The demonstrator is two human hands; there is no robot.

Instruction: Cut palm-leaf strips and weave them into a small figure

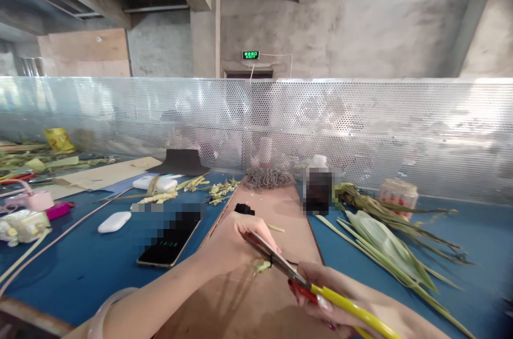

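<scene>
My right hand [348, 301] grips a pair of scissors [288, 269] with yellow and red handles, the metal blades pointing up and left. My left hand [232, 245] is closed around a small green leaf piece [262, 266], held right at the blades above a brown cardboard sheet [276, 211]. A thin dark thread runs from the leaf piece toward the right. A pale bangle sits on my left wrist [106, 312].
A phone [170, 243] and a white earbud case [114, 221] lie on the blue table at left. Long green leaves [385, 243] and a dark bottle [318, 189] are at right. A coil of cord [268, 179] lies by the perforated metal screen [360, 125].
</scene>
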